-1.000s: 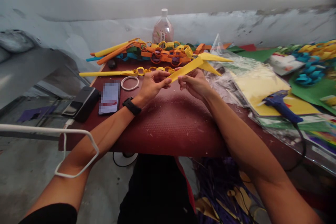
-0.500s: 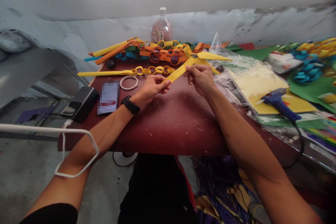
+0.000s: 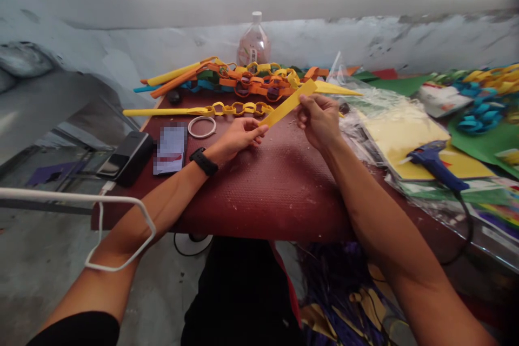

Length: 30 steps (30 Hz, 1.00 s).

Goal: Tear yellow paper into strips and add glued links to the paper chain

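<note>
A yellow paper strip (image 3: 286, 106) stretches between both hands above the dark red table (image 3: 267, 189). My left hand (image 3: 238, 137), with a black watch on its wrist, pinches the strip's near end. My right hand (image 3: 320, 119) grips the strip near its far end, fingers closed. Another yellow strip (image 3: 338, 90) lies behind my right hand. A short yellow paper chain (image 3: 237, 108) with a long loose tail lies just beyond my left hand. Farther back sits a heap of orange, yellow and blue paper chains (image 3: 251, 78).
A white ring (image 3: 201, 126), a phone (image 3: 169, 149) and a black case (image 3: 127, 158) lie left of my left hand. A blue glue gun (image 3: 436, 166) rests on plastic-wrapped coloured paper at right. A plastic bottle (image 3: 253, 43) stands at the back. A white cord (image 3: 101, 216) crosses my left arm.
My right hand has slid away from my left along the yellow strip toward its far end. The strip now lies straighter between the hands. My left hand has stayed put.
</note>
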Available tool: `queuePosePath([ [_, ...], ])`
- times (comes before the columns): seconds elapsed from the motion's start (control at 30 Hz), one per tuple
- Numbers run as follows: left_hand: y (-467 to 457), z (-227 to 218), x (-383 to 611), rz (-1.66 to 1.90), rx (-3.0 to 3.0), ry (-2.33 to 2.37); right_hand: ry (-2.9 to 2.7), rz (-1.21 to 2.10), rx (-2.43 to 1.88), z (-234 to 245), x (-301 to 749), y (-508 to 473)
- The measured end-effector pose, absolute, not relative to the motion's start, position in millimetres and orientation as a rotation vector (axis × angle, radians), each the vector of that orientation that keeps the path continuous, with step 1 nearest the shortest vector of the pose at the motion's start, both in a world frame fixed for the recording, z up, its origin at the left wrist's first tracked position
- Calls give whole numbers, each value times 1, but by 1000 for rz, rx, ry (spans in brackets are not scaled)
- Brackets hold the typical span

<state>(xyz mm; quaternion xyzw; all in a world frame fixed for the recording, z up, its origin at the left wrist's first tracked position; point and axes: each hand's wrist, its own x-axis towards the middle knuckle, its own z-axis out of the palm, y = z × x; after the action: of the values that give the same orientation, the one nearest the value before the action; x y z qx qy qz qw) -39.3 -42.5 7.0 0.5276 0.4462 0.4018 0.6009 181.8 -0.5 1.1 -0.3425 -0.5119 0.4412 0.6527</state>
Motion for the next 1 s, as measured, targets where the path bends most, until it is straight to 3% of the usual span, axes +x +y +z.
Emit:
queuePosePath([
  [0.4, -42, 4, -38, 947, 1269, 948, -1496, 1323, -775, -6, 152, -24],
  [1.0, -48, 16, -38, 879, 1206, 1063, -1090, 927, -920, 6, 201, 9],
])
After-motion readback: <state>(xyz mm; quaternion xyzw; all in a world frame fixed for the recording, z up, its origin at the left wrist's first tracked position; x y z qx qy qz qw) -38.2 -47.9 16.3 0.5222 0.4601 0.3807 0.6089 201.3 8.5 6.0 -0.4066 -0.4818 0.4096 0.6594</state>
